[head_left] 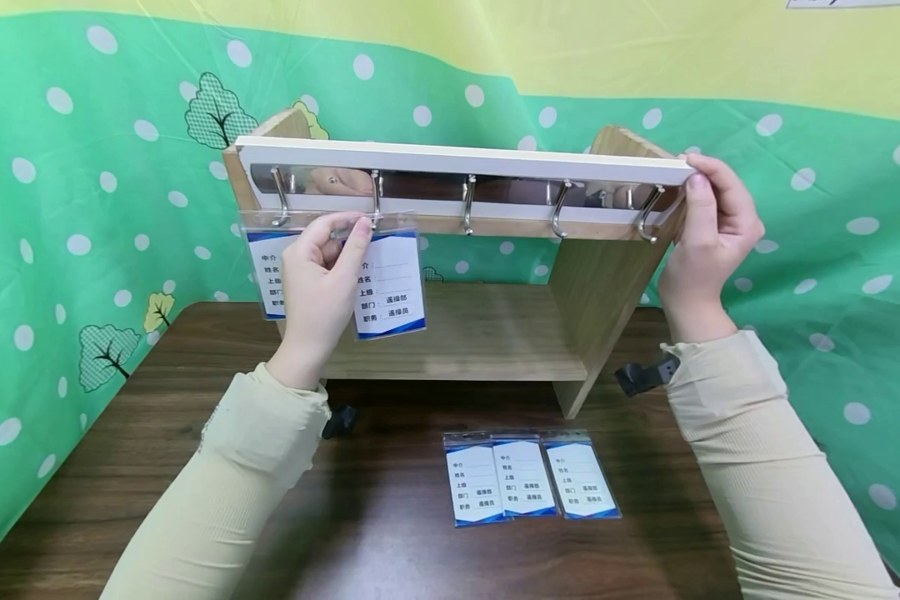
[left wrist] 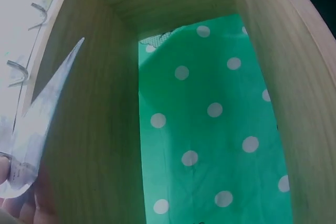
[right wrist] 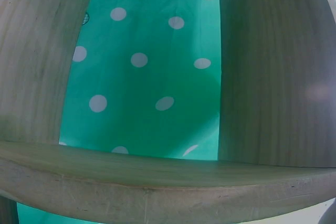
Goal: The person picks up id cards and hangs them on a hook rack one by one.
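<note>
My left hand (head_left: 322, 287) pinches the clear top edge of a badge holder (head_left: 393, 287) between thumb and fingers, right at the second hook (head_left: 377, 196) of a white hook rail (head_left: 465, 157). In the left wrist view the badge holder (left wrist: 44, 124) shows edge-on, tilted, beside the metal hooks (left wrist: 18, 72). Another badge holder (head_left: 264, 267) hangs below the first hook (head_left: 279, 196), partly hidden behind my left hand. With thumb and fingers, my right hand (head_left: 708, 242) grips the rail's right end. The right hand is out of sight in the right wrist view.
The rail sits along the top of a wooden shelf (head_left: 450, 325) on a dark wood table (head_left: 360, 533). Three badge holders (head_left: 525, 479) lie side by side in front, slightly overlapping. More hooks (head_left: 468, 204) line the rail. A green dotted cloth (head_left: 82, 192) hangs behind.
</note>
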`<action>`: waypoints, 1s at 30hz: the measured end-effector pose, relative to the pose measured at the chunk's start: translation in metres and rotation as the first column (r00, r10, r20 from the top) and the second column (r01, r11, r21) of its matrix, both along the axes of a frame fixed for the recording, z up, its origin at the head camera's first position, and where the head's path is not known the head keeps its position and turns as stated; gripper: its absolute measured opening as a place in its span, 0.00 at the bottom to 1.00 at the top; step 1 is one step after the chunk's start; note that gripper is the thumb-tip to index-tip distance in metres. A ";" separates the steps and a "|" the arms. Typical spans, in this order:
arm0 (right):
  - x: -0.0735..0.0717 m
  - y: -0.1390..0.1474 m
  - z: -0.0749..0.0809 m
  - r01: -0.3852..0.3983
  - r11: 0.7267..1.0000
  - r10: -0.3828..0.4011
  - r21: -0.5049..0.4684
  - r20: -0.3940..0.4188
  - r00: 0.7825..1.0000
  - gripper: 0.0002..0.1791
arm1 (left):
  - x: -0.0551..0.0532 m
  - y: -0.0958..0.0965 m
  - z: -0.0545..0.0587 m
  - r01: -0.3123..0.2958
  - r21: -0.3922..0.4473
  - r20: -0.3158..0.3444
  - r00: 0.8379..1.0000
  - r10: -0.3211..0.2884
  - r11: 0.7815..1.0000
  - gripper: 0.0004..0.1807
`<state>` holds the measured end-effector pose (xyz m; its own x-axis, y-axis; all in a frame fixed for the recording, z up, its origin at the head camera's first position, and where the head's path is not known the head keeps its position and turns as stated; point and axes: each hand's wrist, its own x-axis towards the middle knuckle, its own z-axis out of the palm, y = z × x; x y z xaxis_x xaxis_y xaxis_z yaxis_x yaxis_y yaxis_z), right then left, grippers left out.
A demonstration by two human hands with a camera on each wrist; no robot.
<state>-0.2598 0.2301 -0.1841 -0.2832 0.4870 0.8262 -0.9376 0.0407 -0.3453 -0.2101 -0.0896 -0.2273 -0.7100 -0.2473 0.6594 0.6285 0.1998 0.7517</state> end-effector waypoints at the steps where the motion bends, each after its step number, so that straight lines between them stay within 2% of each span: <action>1: 0.000 0.001 0.000 0.002 1.000 -0.002 0.001 0.001 1.000 0.09 | -0.001 0.000 -0.001 -0.018 -0.007 -0.012 1.000 0.018 1.000 0.13; 8: -0.002 0.003 -0.002 0.015 1.000 -0.015 0.008 0.003 1.000 0.09 | 0.000 0.002 -0.005 -0.101 -0.055 -0.129 0.987 0.093 0.993 0.14; 19: -0.005 0.004 -0.002 0.004 1.000 -0.004 0.004 -0.001 1.000 0.09 | 0.003 0.003 -0.023 -0.069 -0.070 -0.092 0.994 0.063 0.995 0.19; 25: -0.005 0.004 -0.003 0.002 1.000 -0.002 0.002 -0.005 1.000 0.09 | 0.009 0.002 -0.035 -0.048 -0.058 -0.031 0.998 0.047 0.997 0.20; 30: -0.004 0.004 -0.002 0.011 1.000 -0.011 0.007 -0.002 1.000 0.09 | 0.014 0.003 -0.045 -0.022 -0.043 -0.018 1.000 0.021 0.999 0.21</action>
<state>-0.2633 0.2337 -0.1861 -0.2765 0.4837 0.8304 -0.9377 0.0532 -0.3433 -0.1966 -0.0871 -0.2719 -0.6928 -0.2335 0.6823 0.6370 0.2453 0.7308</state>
